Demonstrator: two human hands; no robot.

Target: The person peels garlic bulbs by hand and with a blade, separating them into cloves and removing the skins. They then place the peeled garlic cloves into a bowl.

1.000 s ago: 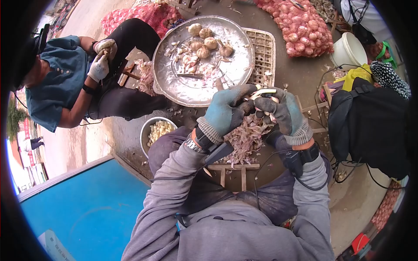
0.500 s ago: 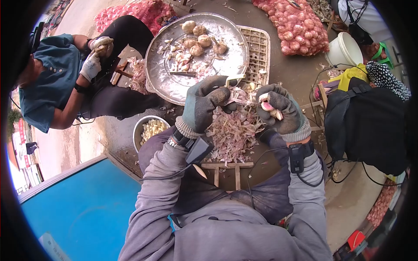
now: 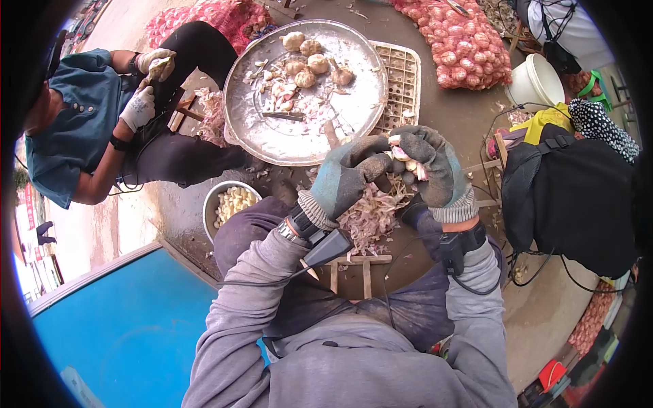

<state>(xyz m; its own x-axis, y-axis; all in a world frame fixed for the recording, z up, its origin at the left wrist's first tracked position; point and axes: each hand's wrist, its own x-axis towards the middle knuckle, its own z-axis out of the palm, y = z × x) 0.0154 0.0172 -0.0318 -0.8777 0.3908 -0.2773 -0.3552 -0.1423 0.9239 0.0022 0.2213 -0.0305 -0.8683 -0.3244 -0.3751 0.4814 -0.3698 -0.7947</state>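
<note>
Those garlic cloves [image 3: 401,154], creamy white flushed pink, sit gripped in the gloved right hand [image 3: 441,170], near and right of the tray [image 3: 357,112], slanting far-left to near-right. The left hand's [image 3: 345,178] fingers curl beside them; pinching, I can't tell.

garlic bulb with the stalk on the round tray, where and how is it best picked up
I'd grip the garlic bulb around its rounded body, coming from the right. Its stalk is thin and points up and left in the view, and the other bulbs lie to its left, while bare round tray on the right seems to leave finger room.
</note>
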